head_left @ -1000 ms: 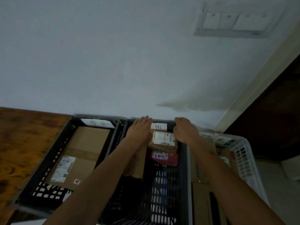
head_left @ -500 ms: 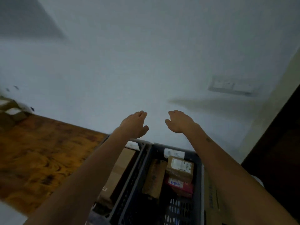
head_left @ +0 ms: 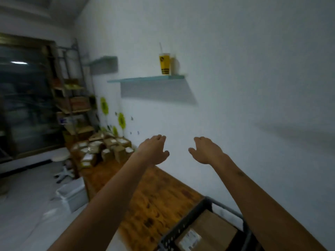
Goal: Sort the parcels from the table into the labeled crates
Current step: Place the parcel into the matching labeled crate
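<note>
While both bare forearms reach forward at chest height, the left hand [head_left: 153, 151] and the right hand [head_left: 206, 150] hang palm-down in the air before the white wall [head_left: 244, 69], fingers relaxed and slightly spread, neither holding anything. The two hands sit near each other, apart, thumbs turned inward.

Item: heap of parcels [head_left: 103, 148], small brown cardboard boxes with white labels, piled at the far end of the wooden table [head_left: 145, 196]; well beyond and to the left of both hands, untouched.

Item: dark plastic crate [head_left: 183, 225], lattice-walled, at the near end of the table, below the right forearm. Contents: one large flat cardboard box [head_left: 210, 230], taped, with a white shipping label.

Item: table top, glossy orange-brown wood with strong dark grain.

Item: pale plastic bin [head_left: 72, 194] on the floor beside the table.

Item: wall shelf [head_left: 145, 79], thin and pale green, carrying a yellow cup [head_left: 164, 63] with a straw.

Item: metal rack [head_left: 72, 98], contents blurred.
</note>
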